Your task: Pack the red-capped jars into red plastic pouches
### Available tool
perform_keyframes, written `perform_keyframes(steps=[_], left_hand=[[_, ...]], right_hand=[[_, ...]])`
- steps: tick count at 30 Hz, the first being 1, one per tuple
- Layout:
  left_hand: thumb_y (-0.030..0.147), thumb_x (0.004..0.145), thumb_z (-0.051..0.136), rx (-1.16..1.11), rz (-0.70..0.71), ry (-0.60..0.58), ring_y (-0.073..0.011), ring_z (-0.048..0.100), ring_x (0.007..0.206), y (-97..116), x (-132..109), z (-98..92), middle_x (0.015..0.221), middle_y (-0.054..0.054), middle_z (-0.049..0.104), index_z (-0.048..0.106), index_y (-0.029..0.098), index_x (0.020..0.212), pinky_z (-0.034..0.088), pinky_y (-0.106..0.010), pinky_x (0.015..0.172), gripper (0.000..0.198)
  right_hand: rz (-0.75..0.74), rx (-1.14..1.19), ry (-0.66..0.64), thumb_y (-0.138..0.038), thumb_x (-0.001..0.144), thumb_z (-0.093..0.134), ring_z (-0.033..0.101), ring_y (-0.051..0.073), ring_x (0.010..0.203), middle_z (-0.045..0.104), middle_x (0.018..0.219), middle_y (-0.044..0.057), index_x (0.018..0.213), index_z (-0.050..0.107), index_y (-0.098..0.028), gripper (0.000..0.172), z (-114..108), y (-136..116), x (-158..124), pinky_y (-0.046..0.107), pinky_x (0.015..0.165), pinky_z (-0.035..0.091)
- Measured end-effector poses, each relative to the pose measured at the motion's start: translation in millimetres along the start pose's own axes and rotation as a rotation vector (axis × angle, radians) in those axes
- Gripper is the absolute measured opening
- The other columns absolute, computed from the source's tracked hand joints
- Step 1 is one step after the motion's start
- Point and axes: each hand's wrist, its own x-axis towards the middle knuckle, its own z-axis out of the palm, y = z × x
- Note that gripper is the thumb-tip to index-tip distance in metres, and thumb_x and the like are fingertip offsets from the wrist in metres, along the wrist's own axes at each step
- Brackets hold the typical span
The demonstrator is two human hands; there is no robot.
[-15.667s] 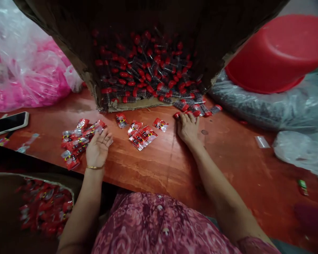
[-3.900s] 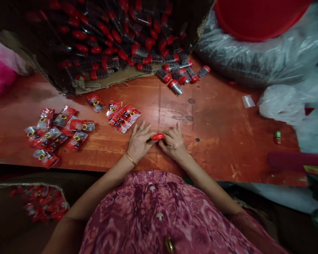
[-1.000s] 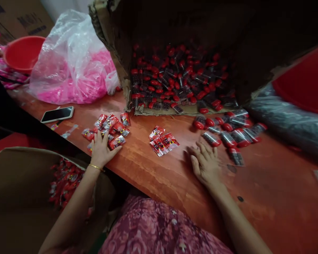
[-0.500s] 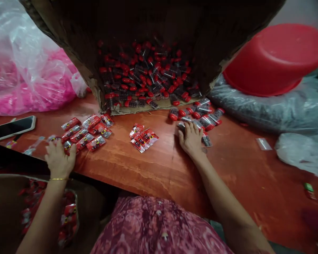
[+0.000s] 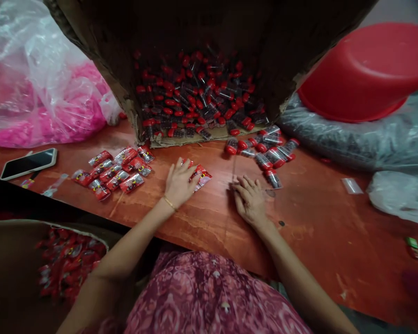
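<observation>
My left hand (image 5: 180,184), with a gold bangle at the wrist, lies palm down over a few flat red printed packets (image 5: 203,176). Its fingers are spread and partly hide them. To the right, my right hand (image 5: 250,200) is low over the table with curled fingers; something small and dark shows at the fingertips, but I cannot make it out. Beyond this hand lies a loose group of small clear tubes with red caps and dark contents (image 5: 272,155). Left of my left hand sits a cluster of filled, shiny red packets (image 5: 115,172).
A cardboard box (image 5: 120,99) on its side holds many red-capped tubes (image 5: 202,102). Around it are a phone (image 5: 29,163), a bag of pink pieces (image 5: 55,106), a red basin (image 5: 365,74) and plastic bags (image 5: 397,195). Below left, an open container holds red packets (image 5: 71,260).
My left hand has moved right, from the filled packets to the flat ones; one more filled packet lies uncovered there. My right hand has drawn back from the tubes toward me.
</observation>
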Motion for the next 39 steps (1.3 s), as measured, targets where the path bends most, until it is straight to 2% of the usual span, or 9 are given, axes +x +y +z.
perform_keyframes(steps=[3, 8, 14, 19, 23, 25, 28, 32, 39], left_hand=[[0.044, 0.084, 0.048, 0.053, -0.033, -0.094, -0.0323, 0.035, 0.130, 10, 14, 19.5, 0.132, -0.011, 0.052, 0.067, 0.022, 0.105, 0.027, -0.054, 0.104, 0.036], [0.045, 0.082, 0.050, 0.117, -0.093, -0.161, -0.0354, 0.036, 0.129, 6, 21, 24.9, 0.129, -0.007, 0.056, 0.071, 0.029, 0.096, 0.023, -0.059, 0.103, 0.029], [0.040, 0.085, 0.047, 0.093, -0.094, -0.063, -0.0339, 0.038, 0.128, 8, 19, 21.9, 0.127, -0.008, 0.057, 0.072, 0.027, 0.094, 0.022, -0.059, 0.105, 0.029], [0.041, 0.085, 0.047, 0.039, -0.047, 0.137, -0.0338, 0.039, 0.128, 25, 9, 8.6, 0.129, -0.010, 0.055, 0.072, 0.026, 0.095, 0.022, -0.059, 0.105, 0.031], [0.036, 0.084, 0.050, -0.049, 0.048, 0.196, -0.0332, 0.035, 0.131, 41, 1, 0.6, 0.132, -0.009, 0.053, 0.071, 0.026, 0.096, 0.017, -0.059, 0.107, 0.027], [0.035, 0.081, 0.054, -0.167, 0.021, 0.228, -0.0321, 0.034, 0.131, 46, -2, -0.3, 0.133, -0.011, 0.051, 0.066, 0.023, 0.107, 0.017, -0.056, 0.109, 0.031], [0.040, 0.077, 0.060, -0.537, -0.158, 0.187, -0.0298, 0.048, 0.120, 49, -6, 2.0, 0.125, -0.015, 0.058, 0.061, 0.016, 0.114, 0.033, -0.046, 0.103, 0.045], [0.049, 0.070, 0.064, -1.155, -0.411, -0.097, -0.0222, 0.064, 0.089, 59, -16, 8.5, 0.093, -0.010, 0.071, 0.070, 0.013, 0.091, 0.049, -0.033, 0.081, 0.042], [0.045, 0.048, 0.080, -1.531, -0.786, -0.121, -0.0096, 0.058, 0.064, 75, -27, 8.6, 0.071, 0.000, 0.067, 0.068, 0.016, 0.071, 0.046, -0.019, 0.057, 0.039]], right_hand=[[0.014, 0.003, 0.000, -0.022, 0.086, 0.046, 0.050, 0.025, 0.118, 0.063, 0.116, 0.011, 0.096, 0.062, -0.020, 0.020, 2, -6, -1, 0.052, 0.103, 0.031], [0.037, 0.034, 0.022, -0.022, 0.087, 0.046, 0.052, 0.024, 0.115, 0.065, 0.113, 0.012, 0.094, 0.063, -0.018, 0.020, 5, -4, -1, 0.049, 0.101, 0.034], [0.047, 0.111, 0.091, -0.021, 0.086, 0.046, 0.059, 0.024, 0.102, 0.068, 0.102, 0.011, 0.091, 0.064, -0.017, 0.019, -4, -12, 5, 0.047, 0.097, 0.037], [0.399, 0.538, 0.096, -0.038, 0.084, 0.049, 0.060, 0.019, 0.075, 0.068, 0.083, 0.008, 0.096, 0.063, -0.016, 0.027, -6, -49, 27, 0.033, 0.070, 0.048], [0.616, 0.897, 0.043, -0.047, 0.077, 0.056, 0.059, 0.016, 0.068, 0.067, 0.085, 0.005, 0.098, 0.063, -0.016, 0.038, 6, -71, 51, 0.028, 0.064, 0.048], [0.662, 1.006, 0.072, -0.047, 0.079, 0.053, 0.057, 0.015, 0.065, 0.066, 0.077, 0.003, 0.087, 0.064, -0.017, 0.034, 9, -73, 57, 0.027, 0.063, 0.047], [0.697, 1.014, 0.148, -0.045, 0.080, 0.048, 0.050, 0.012, 0.055, 0.058, 0.060, 0.000, 0.068, 0.058, -0.017, 0.032, 6, -72, 57, 0.024, 0.056, 0.043], [0.650, 0.876, 0.187, -0.042, 0.082, 0.046, 0.037, 0.009, 0.048, 0.041, 0.050, -0.005, 0.055, 0.046, -0.019, 0.035, -1, -73, 45, 0.022, 0.048, 0.030], [0.553, 0.801, 0.137, -0.038, 0.086, 0.041, 0.039, 0.010, 0.053, 0.043, 0.055, -0.003, 0.059, 0.045, -0.020, 0.033, 2, -81, 33, 0.023, 0.052, 0.032]])
